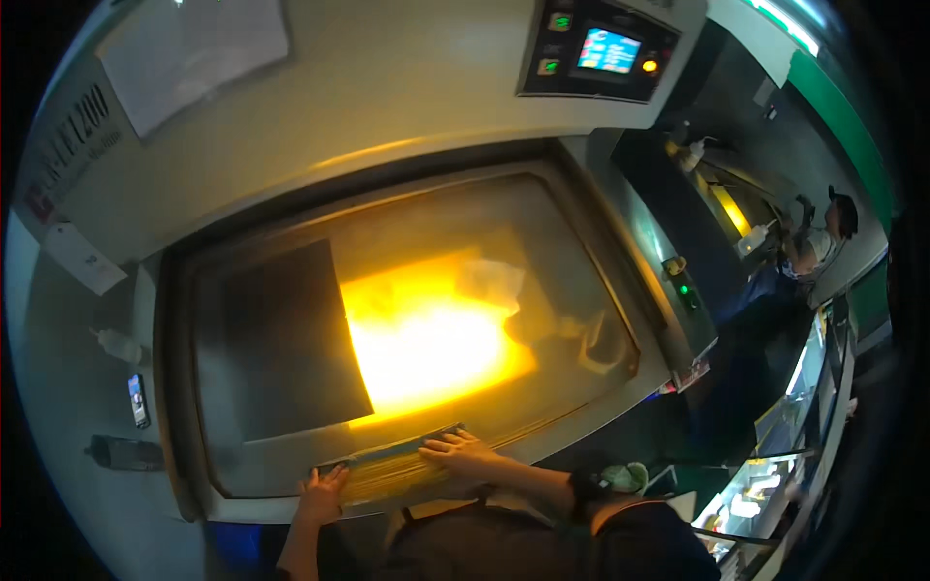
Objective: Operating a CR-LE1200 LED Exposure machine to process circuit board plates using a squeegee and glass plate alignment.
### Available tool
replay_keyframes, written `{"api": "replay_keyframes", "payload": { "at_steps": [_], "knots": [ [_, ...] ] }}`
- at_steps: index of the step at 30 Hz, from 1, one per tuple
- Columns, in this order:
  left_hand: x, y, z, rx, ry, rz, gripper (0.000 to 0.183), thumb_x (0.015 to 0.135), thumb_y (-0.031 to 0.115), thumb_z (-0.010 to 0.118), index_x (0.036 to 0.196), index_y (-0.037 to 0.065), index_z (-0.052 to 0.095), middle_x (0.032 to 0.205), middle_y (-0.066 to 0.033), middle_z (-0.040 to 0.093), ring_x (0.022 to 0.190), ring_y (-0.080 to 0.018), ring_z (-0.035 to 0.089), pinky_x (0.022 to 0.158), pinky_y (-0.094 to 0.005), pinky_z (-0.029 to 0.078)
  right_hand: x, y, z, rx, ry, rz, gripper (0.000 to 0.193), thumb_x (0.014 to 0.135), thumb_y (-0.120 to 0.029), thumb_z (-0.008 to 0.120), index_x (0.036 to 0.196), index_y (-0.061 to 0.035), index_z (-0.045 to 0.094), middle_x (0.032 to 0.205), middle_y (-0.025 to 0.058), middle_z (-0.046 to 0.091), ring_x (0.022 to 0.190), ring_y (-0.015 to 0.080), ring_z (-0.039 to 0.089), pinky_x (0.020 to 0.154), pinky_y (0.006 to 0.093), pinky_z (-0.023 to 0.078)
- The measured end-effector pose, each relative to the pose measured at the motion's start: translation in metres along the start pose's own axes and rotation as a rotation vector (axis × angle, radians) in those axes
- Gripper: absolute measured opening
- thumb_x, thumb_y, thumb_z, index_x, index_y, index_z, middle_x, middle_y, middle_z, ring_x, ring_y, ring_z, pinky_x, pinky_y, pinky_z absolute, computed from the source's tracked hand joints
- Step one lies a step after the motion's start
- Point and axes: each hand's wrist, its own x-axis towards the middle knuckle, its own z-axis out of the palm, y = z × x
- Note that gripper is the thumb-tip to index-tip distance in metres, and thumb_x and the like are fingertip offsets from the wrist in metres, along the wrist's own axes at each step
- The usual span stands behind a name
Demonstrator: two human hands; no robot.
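At the front edge of a large framed glass bed, a flat rectangular piece with a dark far edge and a yellow-lit surface lies in front of me. My left hand rests on its left end, fingers spread. Toward its right end, my right hand lies flat with the fingers stretched out. Whether the piece is one panel or a stack I cannot tell. On the bed a dark rectangular sheet covers the left part, beside a glaring yellow lit area.
A control panel with a lit screen is on the machine's upper body. Along the left side are a white squeeze bottle, a phone and a clear bottle. Another person stands at a similar lit station at the right.
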Motion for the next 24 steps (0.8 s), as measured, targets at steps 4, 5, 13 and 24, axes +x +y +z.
{"api": "replay_keyframes", "payload": {
  "at_steps": [4, 5, 13, 24],
  "knots": [
    [-0.001, 0.026, 0.001, 0.005, 0.010, -0.036, 0.086, 0.073, 0.006, 0.069, 0.150, 0.028, 0.036, 0.158, 0.0070, 0.033, 0.142, -0.0416, 0.031, 0.107, -0.0720, 0.028, -0.009, 0.050, 0.034, -0.009, 0.245, -0.117, 0.072, 0.083, -0.032, 0.071, 0.147, -0.0182, 0.041, 0.151, 0.0089, 0.042, 0.132, 0.0339, 0.046, 0.111, 0.0502, 0.034],
    [0.004, 0.024, 0.015, -0.097, -0.012, -0.019, 0.087, 0.074, 0.008, 0.069, 0.151, 0.028, 0.034, 0.157, 0.0071, 0.033, 0.142, -0.0417, 0.032, 0.107, -0.0711, 0.029, -0.013, 0.063, 0.033, 0.038, 0.231, -0.244, 0.072, 0.082, -0.035, 0.072, 0.146, -0.0184, 0.043, 0.151, 0.0094, 0.042, 0.133, 0.0346, 0.045, 0.112, 0.0494, 0.033],
    [-0.004, 0.154, 0.053, 0.060, 0.268, -0.150, 0.086, 0.079, 0.008, 0.068, 0.153, 0.029, 0.030, 0.158, 0.0066, 0.033, 0.140, -0.0425, 0.034, 0.107, -0.0706, 0.029, -0.317, 0.296, -0.173, -0.035, 0.721, 1.565, 0.052, 0.072, -0.045, 0.079, 0.107, -0.0097, 0.065, 0.106, 0.0101, 0.068, 0.105, 0.0287, 0.064, 0.077, 0.0425, 0.056],
    [-0.017, 0.185, 0.056, 0.105, 0.185, -0.218, 0.094, 0.076, 0.011, 0.074, 0.155, 0.029, 0.024, 0.160, 0.0049, 0.027, 0.144, -0.0418, 0.028, 0.106, -0.0715, 0.029, -0.382, 0.339, -0.147, -0.140, 0.731, 1.632, 0.112, 0.072, -0.056, 0.078, 0.157, -0.0222, 0.013, 0.158, 0.0037, 0.029, 0.145, 0.0285, 0.029, 0.121, 0.0525, 0.016]
  ]
}}
